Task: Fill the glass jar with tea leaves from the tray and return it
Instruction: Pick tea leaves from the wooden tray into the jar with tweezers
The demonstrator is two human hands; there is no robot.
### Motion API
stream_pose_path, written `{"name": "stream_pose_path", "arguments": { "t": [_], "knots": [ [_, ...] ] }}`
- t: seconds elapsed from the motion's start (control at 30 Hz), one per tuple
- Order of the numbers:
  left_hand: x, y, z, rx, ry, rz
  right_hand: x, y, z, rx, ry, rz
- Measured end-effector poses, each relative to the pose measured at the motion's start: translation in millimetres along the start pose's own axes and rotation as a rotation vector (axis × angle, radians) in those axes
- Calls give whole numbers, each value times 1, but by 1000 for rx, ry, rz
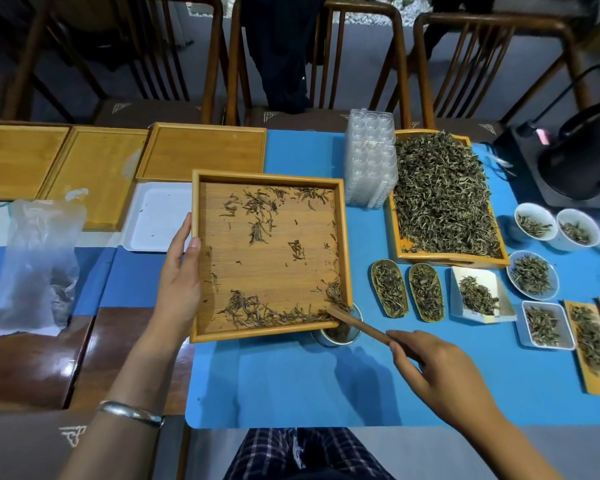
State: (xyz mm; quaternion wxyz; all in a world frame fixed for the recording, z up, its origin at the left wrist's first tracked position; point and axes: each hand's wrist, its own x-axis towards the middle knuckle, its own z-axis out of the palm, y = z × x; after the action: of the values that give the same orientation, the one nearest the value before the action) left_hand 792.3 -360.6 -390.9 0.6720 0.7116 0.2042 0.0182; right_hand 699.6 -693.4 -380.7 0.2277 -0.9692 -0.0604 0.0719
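A person sits at the counter [291,386], which has a blue mat on it. The left hand [179,275] holds the left rim of a wooden tray [271,258], with the thumb over the rim and the fingers [181,233] curled round the outside. The tray sits near the middle of the counter, and its front right corner is over the glass jar [338,332]. A few tea leaves [267,315] lie along the front edge of the tray, with more scattered near its back edge. The right hand [440,372] pinches a flat wooden stick [357,323] near its end. The far tip of the stick touches the leaves in the tray's front right corner, right above the jar. The jar stands on the mat, partly hidden under the tray, and dark leaves show inside it. Toward the right edge of the counter is a big tray heaped with leaves [440,199]. In front of it are small dishes of leaves [530,275]. A stack of clear plastic boxes [369,157] stands just left of the big tray. A clear plastic bag [37,261] lies toward the left edge of the counter, and a white tray [156,216] sits just left of the held tray. Empty wooden trays [97,171] line the back left part of the counter.
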Motion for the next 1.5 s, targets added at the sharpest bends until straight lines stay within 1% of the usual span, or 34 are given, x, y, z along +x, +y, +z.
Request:
{"name": "stream_pose_path", "arguments": {
  "t": [0.23,0.4,0.6,0.9,1.17,1.33,1.5],
  "knots": [
    [2,0,1,-6,15,5,-6,-6,-10,24,68,17],
    [3,0,3,-10,22,12,12,-21,-7,-17,131,-44],
    [4,-2,2,-3,24,13,19,-26,-4,-190,122,-84],
    [7,-6,0,-3,0,21,7,-14,-6,-211,86,-82],
    [9,-11,-1,8,7,35,-7,-5,-15,-192,39,-31],
    [11,-12,-1,12,12,31,-11,-8,-24,-103,68,20],
    [11,-13,-1,13,-5,31,10,-24,-28,-61,78,-29]
  ]
}}
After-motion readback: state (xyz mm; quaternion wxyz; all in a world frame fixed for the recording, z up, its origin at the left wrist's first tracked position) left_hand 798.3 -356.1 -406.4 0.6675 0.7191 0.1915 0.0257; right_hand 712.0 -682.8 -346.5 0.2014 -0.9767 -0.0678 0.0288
